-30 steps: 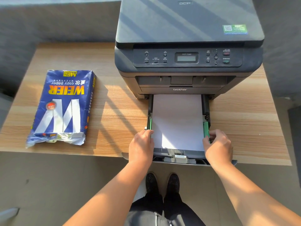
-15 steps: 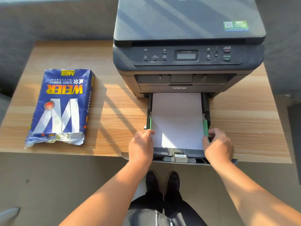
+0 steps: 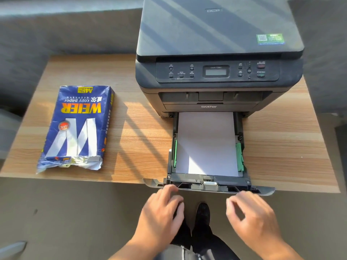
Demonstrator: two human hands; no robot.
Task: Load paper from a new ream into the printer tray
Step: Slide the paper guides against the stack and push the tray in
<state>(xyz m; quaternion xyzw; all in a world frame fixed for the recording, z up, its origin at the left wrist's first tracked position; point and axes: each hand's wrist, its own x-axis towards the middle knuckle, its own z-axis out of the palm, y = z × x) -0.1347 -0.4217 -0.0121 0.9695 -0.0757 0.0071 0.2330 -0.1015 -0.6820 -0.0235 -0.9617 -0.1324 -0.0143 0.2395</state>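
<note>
Both hands, left and right, have left the green guides; fingers loosely spread, empty. Paper seated; tray awaits closing.

Both motion-blurred: left hand, right hand; printer top cropped.

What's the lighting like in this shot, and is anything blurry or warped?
Head view: hard sunlight from a window throws striped shadows across the table, the printer lid and the paper in the tray; both hands, left hand and right hand, are motion-blurred; the wide-angle lens bows the table edges; the ream print stays readable.
</note>
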